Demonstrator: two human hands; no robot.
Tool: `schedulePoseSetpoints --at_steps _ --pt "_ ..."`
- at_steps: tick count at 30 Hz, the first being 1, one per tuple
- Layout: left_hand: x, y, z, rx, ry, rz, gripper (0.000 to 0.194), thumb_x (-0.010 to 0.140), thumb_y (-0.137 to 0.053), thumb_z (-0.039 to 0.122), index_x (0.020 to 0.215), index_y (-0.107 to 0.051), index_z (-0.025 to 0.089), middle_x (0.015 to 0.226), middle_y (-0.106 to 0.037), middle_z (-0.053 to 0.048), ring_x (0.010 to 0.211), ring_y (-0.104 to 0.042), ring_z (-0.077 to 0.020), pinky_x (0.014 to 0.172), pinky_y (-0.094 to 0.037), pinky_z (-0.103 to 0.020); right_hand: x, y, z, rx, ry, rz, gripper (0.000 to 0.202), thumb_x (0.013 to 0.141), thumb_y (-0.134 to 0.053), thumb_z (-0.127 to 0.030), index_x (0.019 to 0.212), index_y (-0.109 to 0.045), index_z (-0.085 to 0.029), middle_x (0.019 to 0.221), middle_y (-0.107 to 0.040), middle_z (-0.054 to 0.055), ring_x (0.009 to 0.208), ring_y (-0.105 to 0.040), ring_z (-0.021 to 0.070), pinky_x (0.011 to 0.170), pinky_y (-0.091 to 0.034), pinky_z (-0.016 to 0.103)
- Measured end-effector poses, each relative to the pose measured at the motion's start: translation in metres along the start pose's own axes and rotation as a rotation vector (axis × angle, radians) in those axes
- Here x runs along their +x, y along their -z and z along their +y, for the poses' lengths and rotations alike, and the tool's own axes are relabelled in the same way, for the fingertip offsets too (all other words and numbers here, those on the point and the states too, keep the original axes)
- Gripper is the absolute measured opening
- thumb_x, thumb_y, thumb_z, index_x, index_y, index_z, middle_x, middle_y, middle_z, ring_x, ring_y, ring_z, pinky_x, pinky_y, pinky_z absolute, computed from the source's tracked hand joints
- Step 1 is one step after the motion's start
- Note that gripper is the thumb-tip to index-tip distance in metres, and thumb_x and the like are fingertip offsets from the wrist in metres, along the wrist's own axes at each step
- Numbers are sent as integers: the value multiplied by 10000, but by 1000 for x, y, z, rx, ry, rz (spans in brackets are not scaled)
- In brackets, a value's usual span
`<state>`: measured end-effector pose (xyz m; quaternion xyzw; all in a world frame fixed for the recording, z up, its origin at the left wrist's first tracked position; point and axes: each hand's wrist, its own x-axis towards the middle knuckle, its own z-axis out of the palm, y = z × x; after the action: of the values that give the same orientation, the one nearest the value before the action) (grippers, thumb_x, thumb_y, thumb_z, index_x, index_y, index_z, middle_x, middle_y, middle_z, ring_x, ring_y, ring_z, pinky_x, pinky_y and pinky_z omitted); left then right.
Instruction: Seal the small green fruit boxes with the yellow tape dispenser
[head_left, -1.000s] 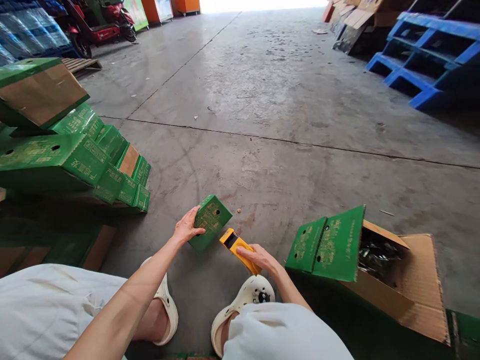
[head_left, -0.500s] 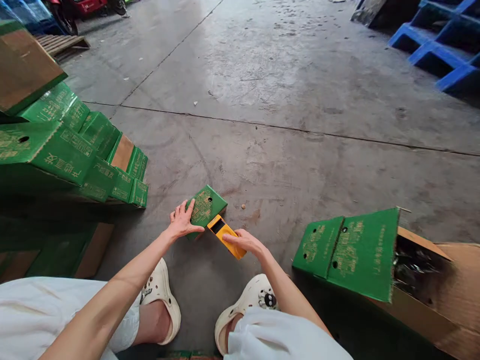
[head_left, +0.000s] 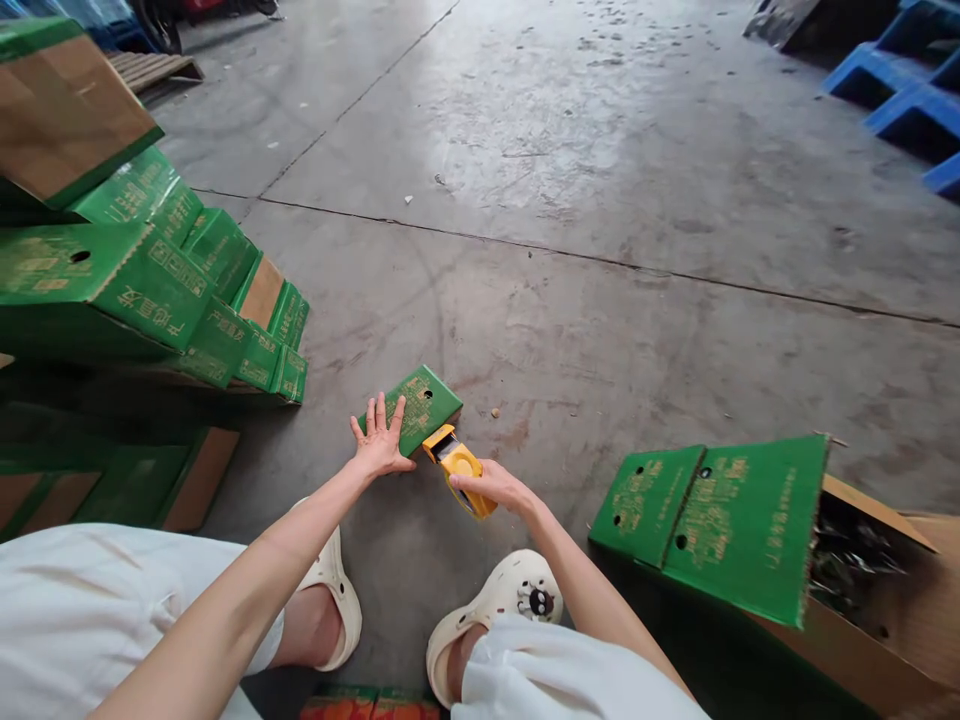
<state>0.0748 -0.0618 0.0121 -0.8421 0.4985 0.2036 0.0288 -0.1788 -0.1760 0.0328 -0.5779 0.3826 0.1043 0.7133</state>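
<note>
A small green cardboard box point(head_left: 431, 392) with gold print and a dark round hole stands on the floor in front of my feet. My left hand point(head_left: 381, 440) lies on its near left part, fingers spread wide and thumb along the near edge. In my right hand point(head_left: 491, 484) is a yellow tape dispenser point(head_left: 463, 465), fingers wrapped round its body. The dispenser's front end is at the box's near right edge; whether it touches cannot be made out. My palm and fingers hide part of the dispenser.
Green boxes point(head_left: 157, 285) are stacked at the left. An open green carton point(head_left: 742, 530) with dark shiny plastic inside stands at the right. Blue pallets point(head_left: 911, 100) lie far right, a wooden pallet point(head_left: 154, 70) far left. Printed boxes point(head_left: 341, 703) show between my shoes.
My right hand has turned the tape dispenser, so its side now shows more. My left hand's fingers have spread further over the box. The whole view has shifted slightly.
</note>
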Motion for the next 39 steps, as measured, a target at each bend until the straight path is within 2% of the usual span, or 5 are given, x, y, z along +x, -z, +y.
schedulePoseSetpoints --at_steps 9,17,26,33,39 --pt "-4 9 8 -3 24 -23 1474 588 -932 453 1720 -2 288 1773 142 -203 1620 111 -488 1196 -43 -806 -5 -8 9 171 21 -137 584 680 -858 -658 959 -630 -199 758 -726 10 665 -675 162 627 -552 252" --pt "-5 6 17 43 83 -25 1408 652 -863 449 1715 46 287 1772 152 -203 1623 86 -487 1179 -95 -822 -4 -1 10 78 57 -88 576 716 -836 -686 922 -622 -192 690 -648 -23 581 -617 146 526 -497 240" --pt "-6 24 12 44 39 -25 1312 682 -839 391 1718 -41 281 1768 11 -258 1610 -68 -503 1158 -187 -814 -29 6 9 -31 102 -60 523 789 -781 -672 875 -590 -193 690 -613 -30 599 -587 131 534 -437 222" --pt "25 53 -27 -80 -16 -134 1367 612 -894 447 1712 -93 317 1766 -89 -251 1597 -134 -531 1145 -284 -781 -80 10 43 -5 10 -10 529 767 -792 -670 848 -569 -196 657 -606 -28 576 -578 136 518 -426 229" --pt "58 87 -82 -408 -148 -157 1120 606 -883 556 1597 -474 234 1621 -518 -121 1493 -477 -372 1206 -415 -435 -58 -7 26 54 63 -4 490 785 -787 -633 858 -578 -196 684 -627 -20 585 -589 135 533 -442 231"
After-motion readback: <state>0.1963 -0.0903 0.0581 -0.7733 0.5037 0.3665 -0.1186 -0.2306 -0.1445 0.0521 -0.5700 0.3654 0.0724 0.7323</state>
